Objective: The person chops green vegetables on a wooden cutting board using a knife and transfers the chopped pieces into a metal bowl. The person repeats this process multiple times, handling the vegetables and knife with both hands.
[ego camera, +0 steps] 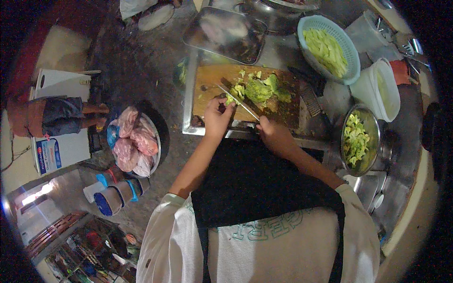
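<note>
My right hand (275, 137) grips a kitchen knife (244, 105), its blade slanting to the upper left over a wooden cutting board (207, 79). The fingers of my left hand (216, 118) pinch a small broccoli floret (230, 99), right beside the blade. A larger broccoli head (257, 90) rests mid-board, with loose florets and crumbs around it. At the right, a steel bowl (376, 155) contains cut broccoli florets (355, 139).
A light-blue colander (354, 58) of sliced pale-green vegetable and a white plastic tub (389, 106) stand at the right. Beyond the board lies a metal tray (226, 51). Leftward, a basin (158, 148) holds bagged meat (129, 148), near another person (62, 115).
</note>
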Motion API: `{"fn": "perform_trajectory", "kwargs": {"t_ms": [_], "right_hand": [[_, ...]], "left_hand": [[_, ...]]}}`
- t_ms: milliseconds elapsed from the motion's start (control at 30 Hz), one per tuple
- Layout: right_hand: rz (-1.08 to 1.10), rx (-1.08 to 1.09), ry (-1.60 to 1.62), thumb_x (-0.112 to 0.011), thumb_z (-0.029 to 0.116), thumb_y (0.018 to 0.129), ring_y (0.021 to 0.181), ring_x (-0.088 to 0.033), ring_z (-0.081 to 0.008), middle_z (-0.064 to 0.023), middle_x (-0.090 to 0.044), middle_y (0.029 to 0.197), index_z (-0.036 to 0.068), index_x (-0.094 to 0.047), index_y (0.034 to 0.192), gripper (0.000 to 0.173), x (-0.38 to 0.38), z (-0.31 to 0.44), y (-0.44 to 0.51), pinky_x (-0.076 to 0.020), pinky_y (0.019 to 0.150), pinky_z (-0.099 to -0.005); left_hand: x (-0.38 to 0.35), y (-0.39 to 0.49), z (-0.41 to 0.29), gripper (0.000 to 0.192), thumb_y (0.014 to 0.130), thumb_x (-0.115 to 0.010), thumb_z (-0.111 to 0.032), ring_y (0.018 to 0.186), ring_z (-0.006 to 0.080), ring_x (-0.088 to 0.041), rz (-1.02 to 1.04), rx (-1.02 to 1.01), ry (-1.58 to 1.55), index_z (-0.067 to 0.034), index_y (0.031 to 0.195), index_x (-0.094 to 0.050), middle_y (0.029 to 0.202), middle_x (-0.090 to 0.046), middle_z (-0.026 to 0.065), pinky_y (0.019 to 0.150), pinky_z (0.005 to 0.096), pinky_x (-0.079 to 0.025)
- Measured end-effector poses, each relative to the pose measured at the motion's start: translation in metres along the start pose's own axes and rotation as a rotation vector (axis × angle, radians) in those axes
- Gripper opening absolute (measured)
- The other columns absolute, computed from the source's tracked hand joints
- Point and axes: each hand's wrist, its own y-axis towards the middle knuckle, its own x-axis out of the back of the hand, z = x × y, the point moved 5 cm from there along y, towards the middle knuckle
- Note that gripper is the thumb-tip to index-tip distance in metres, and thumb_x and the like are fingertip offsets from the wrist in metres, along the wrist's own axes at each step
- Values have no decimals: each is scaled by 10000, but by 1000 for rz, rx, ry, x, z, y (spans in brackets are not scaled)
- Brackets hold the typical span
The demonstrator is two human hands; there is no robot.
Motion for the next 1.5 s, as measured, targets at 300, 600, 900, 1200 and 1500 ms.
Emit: {"fn": "perform_trajectory", "kwargs": {"t_ms": [300,600,900,1200,1500], "right_hand": [[8,-32,-12,-474,168,882,665,-569,-409,-220,-557,689,31,-397,878,156,-2,-4,10,-423,559,-502],[85,-48,66,-437,213,900,720,-560,-423,-233,-552,716,32,-385,894,189,-3,-7,23,-426,604,-495],[169,-146,89,-407,245,907,744,-562,-420,-247,-553,742,17,-400,939,230,-16,-18,30,-424,645,-502],[151,-126,77,-448,276,888,805,-566,-434,-266,-571,823,14,-460,964,273,-14,-33,39,-435,688,-494],[121,-9,96,-439,322,895,798,-579,-406,-233,-582,814,9,-468,981,326,-7,-52,-5,-441,682,-479]], "left_hand": [[-4,11,13,244,747,-714,-182,609,98,-504,45,56,-11,6,834,-586,663,-564,21,568,242,-421],[0,13,-5,265,713,-735,-185,595,131,-521,37,33,40,-5,803,-565,673,-578,67,560,272,-435],[1,17,-14,328,701,-726,-158,615,146,-536,60,-67,88,7,910,-535,721,-583,68,575,279,-447],[2,14,-21,441,702,-651,-229,922,377,-528,174,-161,317,-60,1094,-541,992,-535,214,797,432,-437],[2,15,-32,394,723,-609,-228,949,370,-527,167,-228,354,-50,1069,-542,1029,-531,195,808,424,-445]]}}
